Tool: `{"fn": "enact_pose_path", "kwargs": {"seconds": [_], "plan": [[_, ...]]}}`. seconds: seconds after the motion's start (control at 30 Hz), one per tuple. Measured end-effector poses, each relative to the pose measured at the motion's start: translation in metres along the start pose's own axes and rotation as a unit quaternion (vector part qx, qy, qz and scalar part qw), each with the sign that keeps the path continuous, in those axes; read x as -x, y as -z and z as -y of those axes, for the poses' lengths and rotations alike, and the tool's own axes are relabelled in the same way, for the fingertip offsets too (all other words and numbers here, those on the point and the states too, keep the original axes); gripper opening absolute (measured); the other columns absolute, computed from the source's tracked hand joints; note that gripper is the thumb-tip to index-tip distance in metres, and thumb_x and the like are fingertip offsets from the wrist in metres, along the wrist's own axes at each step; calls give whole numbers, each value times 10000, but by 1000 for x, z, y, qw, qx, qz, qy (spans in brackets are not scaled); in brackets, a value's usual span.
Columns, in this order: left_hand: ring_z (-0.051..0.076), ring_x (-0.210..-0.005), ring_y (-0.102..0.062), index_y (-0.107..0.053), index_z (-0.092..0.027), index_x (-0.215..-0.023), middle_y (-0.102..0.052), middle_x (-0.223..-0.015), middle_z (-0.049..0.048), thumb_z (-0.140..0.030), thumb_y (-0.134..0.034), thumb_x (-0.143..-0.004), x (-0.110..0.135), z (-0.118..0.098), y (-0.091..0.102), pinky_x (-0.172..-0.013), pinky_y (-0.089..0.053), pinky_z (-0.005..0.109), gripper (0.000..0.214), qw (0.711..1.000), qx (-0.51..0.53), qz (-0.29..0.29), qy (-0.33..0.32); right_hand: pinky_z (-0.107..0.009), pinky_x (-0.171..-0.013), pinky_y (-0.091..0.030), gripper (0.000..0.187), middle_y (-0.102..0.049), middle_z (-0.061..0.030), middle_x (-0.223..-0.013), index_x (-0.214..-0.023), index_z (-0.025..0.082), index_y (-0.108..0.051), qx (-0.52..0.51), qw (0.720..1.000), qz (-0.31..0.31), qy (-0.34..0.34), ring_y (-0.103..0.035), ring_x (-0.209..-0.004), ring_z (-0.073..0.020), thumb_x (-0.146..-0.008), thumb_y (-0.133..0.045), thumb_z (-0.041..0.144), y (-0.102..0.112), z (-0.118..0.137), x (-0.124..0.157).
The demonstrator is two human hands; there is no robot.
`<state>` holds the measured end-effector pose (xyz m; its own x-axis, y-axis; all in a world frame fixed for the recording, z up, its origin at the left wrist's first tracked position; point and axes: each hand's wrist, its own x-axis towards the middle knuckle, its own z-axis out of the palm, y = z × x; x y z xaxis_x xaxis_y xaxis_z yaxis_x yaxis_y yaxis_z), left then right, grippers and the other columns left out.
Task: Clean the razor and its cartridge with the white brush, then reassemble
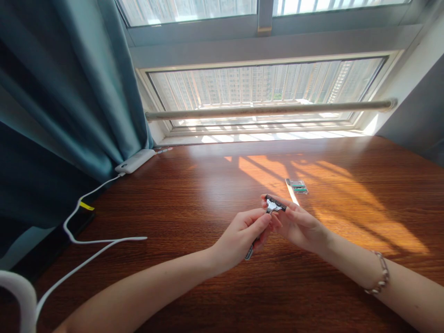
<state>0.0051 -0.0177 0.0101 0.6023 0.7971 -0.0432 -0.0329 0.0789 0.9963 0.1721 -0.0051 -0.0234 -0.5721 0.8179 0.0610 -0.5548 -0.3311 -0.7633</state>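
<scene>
A razor [272, 205] with a dark head and a silvery neck is held up over the wooden table. My left hand [248, 229] is closed around its handle, whose lower end sticks out below the fingers. At the head, my right hand [298, 226] pinches the razor's edges between thumb and fingers. Beyond the right hand, a small clear pack with green-edged blade cartridges [299, 186] lies on the table. A pale strip [292, 192] runs beside the pack, its near end hidden behind my right hand.
The brown wooden table [173, 199] reaches to a window with a horizontal rail [270, 109]. A blue curtain [104, 83] hangs at the left. By it lies a white power strip or adapter [135, 161] with a white cable [93, 241] curving across the left side.
</scene>
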Motion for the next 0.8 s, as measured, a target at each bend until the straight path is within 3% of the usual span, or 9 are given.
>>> {"fn": "enact_pose_path", "kwargs": {"seconds": [0.47, 0.8], "plan": [[75, -456, -320, -484, -141, -733, -380, -506, -40, -470, -381, -859, -1, 3, 0, -451, -250, 214, 366, 1000, 1, 5, 13, -259, -743, -386, 402, -611, -35, -991, -1107, 258, -587, 0, 1000, -29, -6, -507, -765, -121, -720, -659, 342, 4, -3, 0], [72, -454, -321, -503, -127, -750, -382, -504, -39, -461, -378, -863, -1, 5, 1, -445, -252, 217, 374, 1000, -4, 6, 12, -235, -755, -399, 400, -617, -32, -1007, -1080, 243, -612, -27, 999, -33, -11, -517, -771, -111, -693, -682, 315, 2, -1, -1]]}}
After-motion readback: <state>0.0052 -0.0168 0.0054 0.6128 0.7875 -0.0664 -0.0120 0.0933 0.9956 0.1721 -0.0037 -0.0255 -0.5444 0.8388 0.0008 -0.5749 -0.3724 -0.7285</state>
